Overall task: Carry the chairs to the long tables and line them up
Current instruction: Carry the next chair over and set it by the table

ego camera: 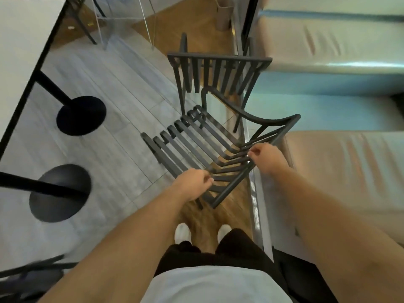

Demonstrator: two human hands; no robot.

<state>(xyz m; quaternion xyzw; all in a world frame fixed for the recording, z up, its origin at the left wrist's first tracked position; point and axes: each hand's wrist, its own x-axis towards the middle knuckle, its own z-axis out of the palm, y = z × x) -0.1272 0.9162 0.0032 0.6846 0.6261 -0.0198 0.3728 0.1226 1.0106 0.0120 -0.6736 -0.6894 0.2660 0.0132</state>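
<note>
While both arms reach forward and down in the head view, the person holds a black slatted chair (209,136) tilted over the floor, its backrest nearest the body and its seat slats pointing away. Gripping the backrest's top rail, the left hand (194,182) has its fingers curled round the lower end, and the right hand (265,157) grasps the same rail higher up, just beside a beige cushioned bench (349,171). On the left stands a white long table (24,51) with black round pedestal bases (80,115). White shoes (183,232) show on the wooden floor (203,224) below the chair.
</note>
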